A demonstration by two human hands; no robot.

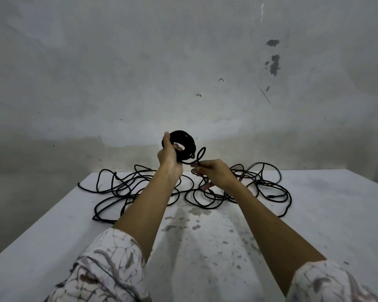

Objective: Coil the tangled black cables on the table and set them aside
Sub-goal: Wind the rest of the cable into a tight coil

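Note:
My left hand (170,159) holds a tight round coil of black cable (184,141) up above the table, thumb on its left edge and fingers through its hole. A short loop of the same cable (200,156) runs from the coil down to my right hand (214,174), which pinches it just right of the coil. Below and behind both hands a loose tangle of black cables (127,188) spreads across the far half of the white table (205,247), reaching both left and right of my arms.
The table's far edge meets a stained grey wall (183,73). The tangle's right part (271,188) has a plug end lying in it. The near half of the table is worn and spotted. My patterned sleeves fill the bottom corners.

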